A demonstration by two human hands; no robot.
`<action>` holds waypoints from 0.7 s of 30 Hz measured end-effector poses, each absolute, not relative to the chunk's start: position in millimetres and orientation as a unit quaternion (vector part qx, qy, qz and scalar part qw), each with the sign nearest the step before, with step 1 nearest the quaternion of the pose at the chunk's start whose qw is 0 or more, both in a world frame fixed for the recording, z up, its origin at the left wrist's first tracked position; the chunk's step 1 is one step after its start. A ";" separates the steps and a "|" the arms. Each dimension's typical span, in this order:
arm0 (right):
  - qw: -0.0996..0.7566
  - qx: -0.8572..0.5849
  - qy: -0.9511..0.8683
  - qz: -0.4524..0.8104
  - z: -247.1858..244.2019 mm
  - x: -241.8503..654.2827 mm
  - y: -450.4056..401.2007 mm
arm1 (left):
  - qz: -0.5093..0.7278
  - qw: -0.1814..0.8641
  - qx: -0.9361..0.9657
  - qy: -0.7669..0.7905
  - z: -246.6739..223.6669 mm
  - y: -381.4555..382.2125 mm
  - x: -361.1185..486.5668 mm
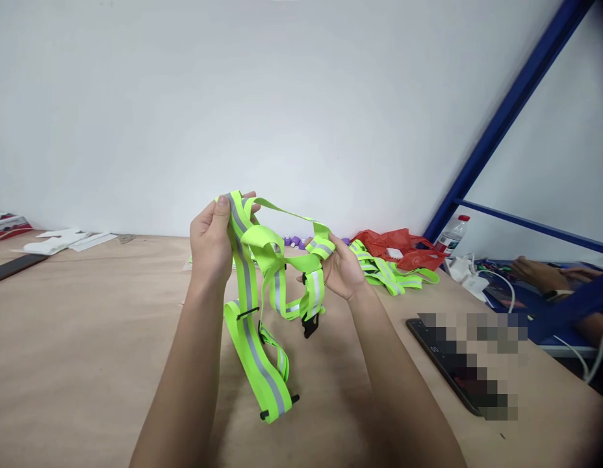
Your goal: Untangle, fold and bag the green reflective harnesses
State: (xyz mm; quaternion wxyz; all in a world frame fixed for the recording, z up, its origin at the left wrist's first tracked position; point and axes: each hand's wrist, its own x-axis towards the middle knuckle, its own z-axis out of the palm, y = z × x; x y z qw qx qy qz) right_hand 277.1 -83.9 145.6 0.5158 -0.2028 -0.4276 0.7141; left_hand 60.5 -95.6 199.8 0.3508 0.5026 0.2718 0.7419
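Both my hands hold up a neon-yellow reflective strap harness [268, 378] with grey stripes, above the brown table. My left hand [212, 237] grips its upper left straps, thumb pressed on the webbing. On the other side, my right hand [344, 268] is closed round a bunched part of the straps, its fingers partly hidden behind them. A black buckle [310, 325] dangles below my right hand. Black sliders [247, 313] sit on the webbing, and a long loop hangs down in the middle.
More yellow reflective straps [392, 281] lie by a red plastic bag [403, 242]. Small purple items [295, 242] stand along the wall. A phone [448, 364] lies at right, near a bottle [452, 235] and a blue metal frame [506, 120]. Beyond it are another person's hands [538, 274]. Papers [58, 242] lie at left.
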 end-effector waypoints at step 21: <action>0.646 -0.199 -0.501 0.540 131.5 276.6 -76.6 | 0.482 0.212 0.674 0.519 184.9 -86.9 51.8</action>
